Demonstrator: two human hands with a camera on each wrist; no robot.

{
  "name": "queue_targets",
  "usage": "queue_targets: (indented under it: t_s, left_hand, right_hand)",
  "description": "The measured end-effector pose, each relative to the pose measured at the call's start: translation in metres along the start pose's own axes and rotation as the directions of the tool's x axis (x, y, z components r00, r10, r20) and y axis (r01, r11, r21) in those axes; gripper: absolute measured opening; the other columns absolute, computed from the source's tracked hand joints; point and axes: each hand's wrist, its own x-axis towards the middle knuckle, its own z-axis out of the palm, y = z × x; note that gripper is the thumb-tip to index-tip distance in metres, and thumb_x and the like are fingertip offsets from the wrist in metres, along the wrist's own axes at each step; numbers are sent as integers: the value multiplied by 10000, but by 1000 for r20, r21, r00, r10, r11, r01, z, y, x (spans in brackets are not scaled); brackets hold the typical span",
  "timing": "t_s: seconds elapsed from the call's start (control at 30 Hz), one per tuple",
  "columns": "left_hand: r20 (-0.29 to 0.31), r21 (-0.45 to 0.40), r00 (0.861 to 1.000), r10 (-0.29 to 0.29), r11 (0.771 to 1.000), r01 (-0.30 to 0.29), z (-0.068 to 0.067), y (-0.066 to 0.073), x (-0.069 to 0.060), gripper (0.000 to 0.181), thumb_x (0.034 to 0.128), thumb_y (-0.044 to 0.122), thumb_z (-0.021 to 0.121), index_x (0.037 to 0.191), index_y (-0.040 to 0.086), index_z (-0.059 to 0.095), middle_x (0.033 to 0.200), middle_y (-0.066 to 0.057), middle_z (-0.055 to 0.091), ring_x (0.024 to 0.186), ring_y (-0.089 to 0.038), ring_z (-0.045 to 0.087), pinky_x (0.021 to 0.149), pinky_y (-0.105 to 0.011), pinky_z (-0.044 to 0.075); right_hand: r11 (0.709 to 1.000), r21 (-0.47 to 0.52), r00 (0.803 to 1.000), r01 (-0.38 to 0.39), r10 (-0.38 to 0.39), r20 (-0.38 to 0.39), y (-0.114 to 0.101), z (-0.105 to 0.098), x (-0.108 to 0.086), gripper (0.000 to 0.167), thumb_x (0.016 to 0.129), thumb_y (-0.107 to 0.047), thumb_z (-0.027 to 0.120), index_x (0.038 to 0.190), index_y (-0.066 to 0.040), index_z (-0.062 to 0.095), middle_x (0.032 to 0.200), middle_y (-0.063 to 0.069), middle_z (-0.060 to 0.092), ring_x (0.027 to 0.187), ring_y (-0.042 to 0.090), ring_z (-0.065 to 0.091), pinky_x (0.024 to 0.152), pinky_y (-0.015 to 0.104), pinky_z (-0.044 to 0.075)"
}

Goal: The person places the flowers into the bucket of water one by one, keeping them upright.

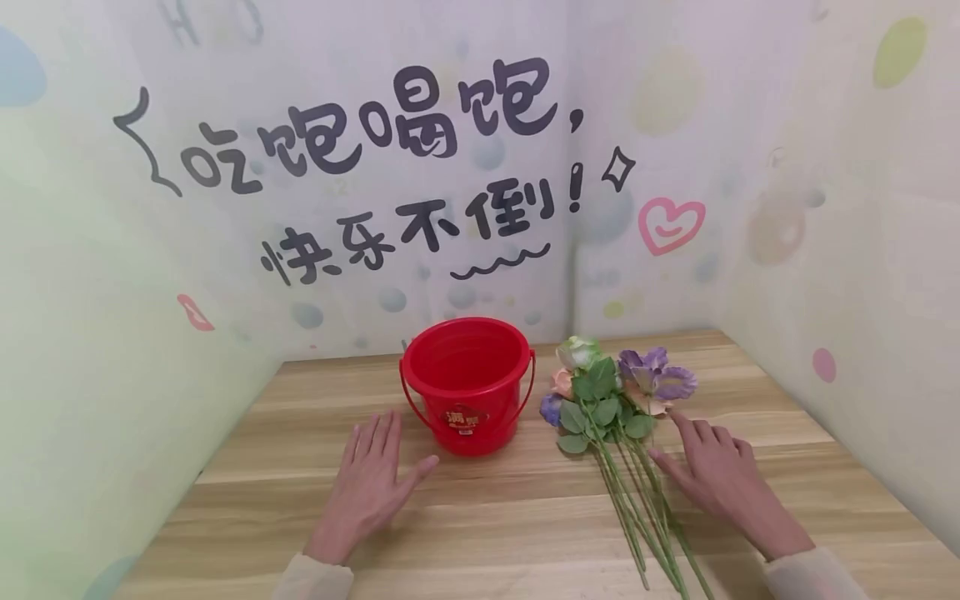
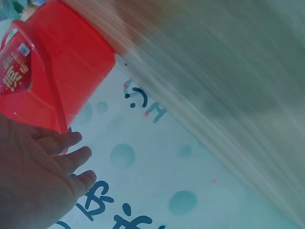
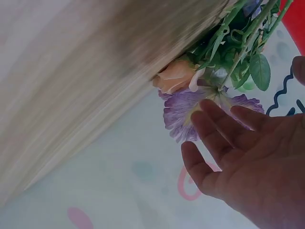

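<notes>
A red plastic bucket [image 1: 468, 408] with a thin red handle stands upright on the wooden table. My left hand [image 1: 365, 479] lies to its left, fingers extended and thumb spread, holding nothing. To the bucket's right lies a bunch of flowers [image 1: 600, 408] with green leaves and long stems pointing toward me. Among the blooms are a purple flower [image 3: 183, 114] and a peach rose [image 3: 175, 76]. Beside the stems, on their right, is my right hand [image 1: 720, 475], its fingers loosely bent and holding nothing. Whether its fingertips touch the bunch, I cannot tell.
The wood-grain table [image 1: 480, 533] is bounded by pale printed walls at the back and both sides. Dark lettering [image 1: 412, 167] covers the back wall. The stems [image 1: 652, 525] reach toward the table's front.
</notes>
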Motion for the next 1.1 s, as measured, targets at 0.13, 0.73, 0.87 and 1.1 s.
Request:
queue_targets:
  t_s: [0.13,0.73,0.87,1.1]
  left_hand:
    - [-12,-73,999,-45,996,44,-2,4,5,1004,991,711,448,1621,-36,215,1657,-233,270,1528,-440,201,1240,-598,109]
    - [-186,-275,982,11,959,-63,-16,18,46,1021,950,504,715,1662,74,124,1666,-153,255,1481,-380,311,1054,-597,471]
    - [-163,-278,987,7,959,-53,-20,16,52,1015,954,502,710,1659,63,128,1667,-171,245,1489,-398,290,1056,-611,464]
    - [-99,-321,995,-26,947,-7,-22,11,59,1051,928,618,672,1666,97,135,1682,-161,223,1507,-406,254,1049,-633,458]
  right_hand:
    - [998,62,1000,-26,27,-16,-2,-4,6,645,1052,-441,582,1427,77,495,1093,241,675,1011,510,612,778,705,471]
    - [938,328,993,-113,114,16,-3,-9,19,453,1047,-273,619,1263,122,566,820,36,663,660,157,582,572,367,490]
    - [924,358,991,-130,131,22,-2,-8,20,456,1051,-284,612,1264,117,568,850,61,680,693,174,613,585,370,509]
    - [905,396,987,-158,161,25,2,-4,24,436,1050,-275,609,1238,118,578,902,131,702,742,226,656,590,371,532]
